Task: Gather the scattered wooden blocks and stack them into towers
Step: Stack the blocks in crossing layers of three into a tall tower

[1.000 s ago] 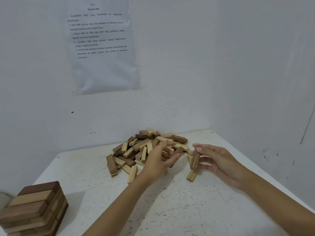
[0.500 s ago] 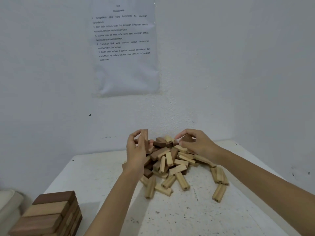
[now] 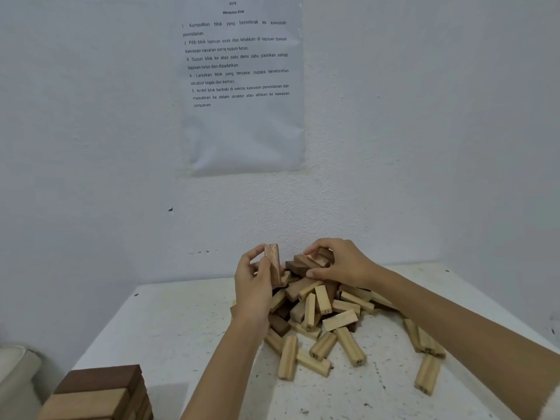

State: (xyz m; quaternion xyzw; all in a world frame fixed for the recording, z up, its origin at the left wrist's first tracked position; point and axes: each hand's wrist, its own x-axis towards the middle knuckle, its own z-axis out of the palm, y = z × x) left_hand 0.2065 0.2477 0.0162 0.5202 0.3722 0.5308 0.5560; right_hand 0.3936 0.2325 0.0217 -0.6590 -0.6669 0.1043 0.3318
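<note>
White walls meet in a corner behind a speckled white table (image 3: 181,344), and a printed sheet (image 3: 242,131) is fixed to the back wall. A loose pile (image 3: 321,304) of pale and dark wooden blocks lies at the far middle of the table, close to the wall.

Left hand (image 3: 253,289) is raised at the pile's left edge, thumb and curled fingers pinching a reddish-brown block (image 3: 272,262) that stands upright, clear of the heap. Right hand (image 3: 342,265) is cupped over the crest of the pile, fingers bent down over the top blocks (image 3: 309,263) and thumb pressed in from the near side. It grips them, though how many I cannot tell.

A few strays (image 3: 424,344) lie apart on the right of the pile. A started tower (image 3: 100,392) of crossed layers, with a dark block topmost, stands at the near left corner. Beside it, a pale rounded object (image 3: 15,368) is cut off by the left edge.
</note>
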